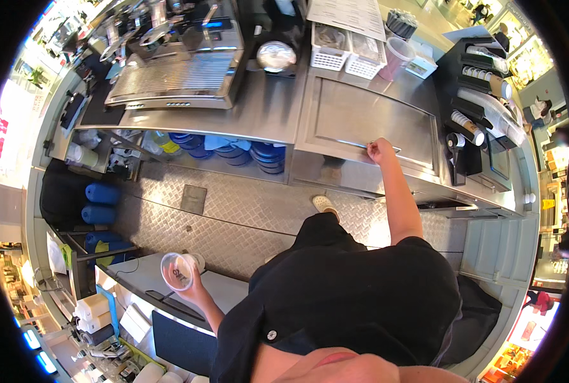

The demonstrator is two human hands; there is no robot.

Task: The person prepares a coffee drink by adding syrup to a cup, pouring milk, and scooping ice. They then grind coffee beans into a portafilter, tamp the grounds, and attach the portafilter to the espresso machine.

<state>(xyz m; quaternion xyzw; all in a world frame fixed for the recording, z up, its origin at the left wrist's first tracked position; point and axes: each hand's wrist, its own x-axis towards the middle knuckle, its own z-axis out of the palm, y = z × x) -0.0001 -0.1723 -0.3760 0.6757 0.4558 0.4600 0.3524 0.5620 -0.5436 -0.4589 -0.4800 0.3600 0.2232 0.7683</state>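
My left hand (192, 288) is wrapped around a clear plastic cup (175, 272) that bears printed writing. The cup's open mouth faces up towards me, and the hand is out to the left, above a grey counter top (145, 275). Farther forward, my right hand (381, 150) has its fingers curled at the front edge of a stainless steel panel (370, 110), on a slim metal handle (397, 150). The panel lies flat, set in the steel counter. Part of the handle is hidden by the fingers.
An espresso machine (179, 72) stands on the steel counter (265, 110) at the left. White baskets (332, 55) and a tall clear container (395, 57) line the back. Stacked cups and lids (490, 107) fill the right rack. Blue water bottles (267, 158) sit beneath.
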